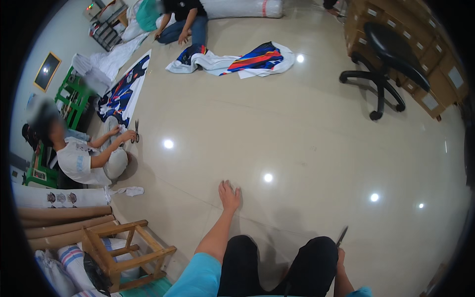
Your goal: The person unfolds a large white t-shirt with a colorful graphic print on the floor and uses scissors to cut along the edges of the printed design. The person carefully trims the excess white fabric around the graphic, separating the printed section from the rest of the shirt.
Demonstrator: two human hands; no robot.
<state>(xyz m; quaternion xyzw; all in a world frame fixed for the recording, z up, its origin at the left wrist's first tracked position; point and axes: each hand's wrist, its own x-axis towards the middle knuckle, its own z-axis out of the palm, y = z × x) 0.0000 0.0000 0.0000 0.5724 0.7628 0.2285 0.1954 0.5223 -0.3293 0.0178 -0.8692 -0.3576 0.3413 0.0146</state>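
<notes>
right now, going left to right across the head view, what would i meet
Framed dark panel on the wall, wooden stool, the person's left hand, the person's right hand holding a dark blade, black chair seat.

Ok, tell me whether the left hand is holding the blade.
No, the left hand is empty, while the blade sticks up from the right hand.
</notes>
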